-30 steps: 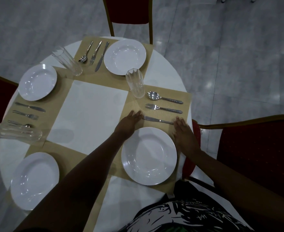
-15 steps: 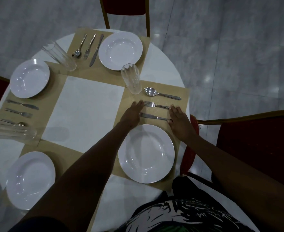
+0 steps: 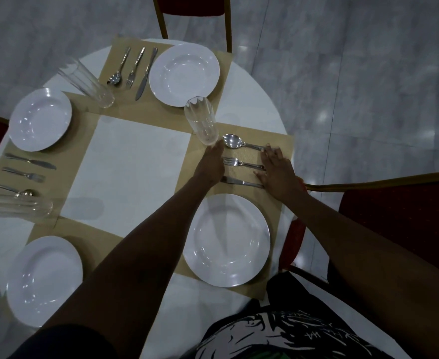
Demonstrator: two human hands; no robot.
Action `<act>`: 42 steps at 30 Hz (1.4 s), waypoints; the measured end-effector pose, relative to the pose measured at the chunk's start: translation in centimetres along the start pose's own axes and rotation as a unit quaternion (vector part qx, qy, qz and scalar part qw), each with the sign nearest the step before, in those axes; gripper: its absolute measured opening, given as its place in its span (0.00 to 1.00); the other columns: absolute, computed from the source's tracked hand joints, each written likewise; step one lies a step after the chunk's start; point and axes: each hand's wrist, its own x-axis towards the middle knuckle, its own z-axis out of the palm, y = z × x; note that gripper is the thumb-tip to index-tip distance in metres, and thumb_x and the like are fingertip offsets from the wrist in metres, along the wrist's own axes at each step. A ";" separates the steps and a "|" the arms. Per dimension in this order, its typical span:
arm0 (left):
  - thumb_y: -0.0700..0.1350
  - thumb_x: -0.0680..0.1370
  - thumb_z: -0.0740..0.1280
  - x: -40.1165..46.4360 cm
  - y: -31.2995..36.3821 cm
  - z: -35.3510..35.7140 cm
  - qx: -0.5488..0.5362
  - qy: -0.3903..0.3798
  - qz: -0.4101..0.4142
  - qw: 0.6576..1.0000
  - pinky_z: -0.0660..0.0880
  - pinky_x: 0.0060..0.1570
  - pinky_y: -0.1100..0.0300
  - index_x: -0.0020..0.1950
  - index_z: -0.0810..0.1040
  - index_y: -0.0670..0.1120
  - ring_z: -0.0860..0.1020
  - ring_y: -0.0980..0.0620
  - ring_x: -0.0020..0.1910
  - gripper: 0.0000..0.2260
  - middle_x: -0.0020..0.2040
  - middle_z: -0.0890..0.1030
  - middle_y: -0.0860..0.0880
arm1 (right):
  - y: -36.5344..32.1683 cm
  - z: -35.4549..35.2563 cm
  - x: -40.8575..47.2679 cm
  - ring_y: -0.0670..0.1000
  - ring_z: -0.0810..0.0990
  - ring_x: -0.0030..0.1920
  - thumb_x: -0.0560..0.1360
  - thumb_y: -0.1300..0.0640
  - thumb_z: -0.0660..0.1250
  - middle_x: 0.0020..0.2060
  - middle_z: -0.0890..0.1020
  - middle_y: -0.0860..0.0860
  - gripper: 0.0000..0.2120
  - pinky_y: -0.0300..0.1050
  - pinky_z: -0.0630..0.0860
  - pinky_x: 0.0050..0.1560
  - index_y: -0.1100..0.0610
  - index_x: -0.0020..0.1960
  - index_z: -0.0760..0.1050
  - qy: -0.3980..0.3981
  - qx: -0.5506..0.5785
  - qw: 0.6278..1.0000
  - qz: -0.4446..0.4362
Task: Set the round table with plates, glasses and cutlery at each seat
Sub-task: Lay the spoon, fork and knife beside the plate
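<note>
On the tan placemat [image 3: 278,203] at the near right seat lie a spoon [image 3: 235,143], a fork [image 3: 239,162] and a knife [image 3: 239,181], side by side beyond a white plate [image 3: 226,239]. My left hand [image 3: 211,164] rests flat at the cutlery's left ends, fingers reaching to the spoon bowl. My right hand [image 3: 278,172] lies flat over the handle ends, fingertips on the spoon handle. A clear glass [image 3: 201,123] stands just beyond my left hand.
The round white table [image 3: 135,164] holds three more white plates [image 3: 184,73] [image 3: 40,119] [image 3: 43,279], two more cutlery sets [image 3: 132,68] [image 3: 25,172] and two glasses [image 3: 86,82] [image 3: 13,207]. Red chairs [image 3: 399,224] [image 3: 192,11] stand at the right and far side.
Both hands have slid away from the plate across the cutlery, from the knife up to the spoon. The view has shifted slightly.
</note>
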 end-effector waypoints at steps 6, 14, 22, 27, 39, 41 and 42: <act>0.32 0.76 0.58 -0.2 1.7 -1.1 -0.037 0.030 -0.057 0.997 0.74 0.59 0.41 0.75 0.59 0.44 0.70 0.38 0.66 0.28 0.69 0.69 0.38 | 0.9 0.1 0.2 0.58 0.46 0.77 0.80 0.45 0.53 0.77 0.49 0.53 0.30 0.58 0.52 0.74 0.57 0.77 0.50 -0.027 -0.022 0.999 -0.010; 0.30 0.75 0.58 -0.8 2.4 -1.7 0.011 0.003 -0.041 0.999 0.73 0.62 0.44 0.77 0.56 0.44 0.65 0.39 0.72 0.31 0.75 0.63 0.41 | 1.2 0.1 0.2 0.58 0.46 0.77 0.80 0.46 0.53 0.77 0.49 0.53 0.30 0.58 0.52 0.74 0.57 0.77 0.49 -0.032 -0.020 0.999 -0.016; 0.29 0.74 0.60 -2.0 2.2 -2.3 0.006 -0.020 -0.027 0.999 0.71 0.64 0.44 0.76 0.57 0.46 0.66 0.38 0.71 0.33 0.73 0.66 0.42 | 1.1 -0.3 0.1 0.58 0.46 0.77 0.80 0.47 0.56 0.77 0.50 0.53 0.30 0.58 0.52 0.73 0.57 0.76 0.51 -0.012 0.017 1.000 -0.018; 0.31 0.76 0.59 -3.3 0.8 -1.9 -0.003 -0.016 -0.017 1.000 0.63 0.72 0.46 0.77 0.56 0.46 0.58 0.42 0.76 0.31 0.77 0.61 0.46 | 0.5 0.1 -2.7 0.57 0.50 0.77 0.80 0.49 0.57 0.77 0.53 0.54 0.28 0.57 0.55 0.73 0.58 0.76 0.54 0.016 0.010 0.999 -0.049; 0.41 0.80 0.59 -14.3 1.3 2.8 -0.012 0.102 0.015 0.995 0.65 0.69 0.44 0.69 0.72 0.43 0.66 0.39 0.72 0.17 0.70 0.72 0.44 | -0.3 2.5 -7.4 0.57 0.53 0.76 0.78 0.48 0.47 0.76 0.56 0.54 0.28 0.59 0.55 0.74 0.57 0.76 0.55 -0.013 0.018 0.998 -0.067; 0.42 0.80 0.60 -15.8 1.3 3.7 -0.003 0.103 -0.006 0.995 0.64 0.69 0.42 0.71 0.70 0.43 0.65 0.38 0.73 0.19 0.71 0.70 0.44 | -0.5 2.0 -7.3 0.58 0.55 0.76 0.79 0.50 0.50 0.76 0.58 0.55 0.27 0.58 0.55 0.73 0.58 0.75 0.56 0.002 0.017 0.997 -0.080; 0.42 0.80 0.60 -16.4 1.1 4.0 -0.004 0.097 -0.021 0.995 0.62 0.70 0.43 0.72 0.68 0.43 0.63 0.39 0.73 0.19 0.73 0.69 0.44 | -0.6 1.9 -7.3 0.58 0.55 0.76 0.79 0.51 0.51 0.76 0.58 0.55 0.26 0.58 0.56 0.73 0.58 0.75 0.57 0.000 0.015 0.996 -0.086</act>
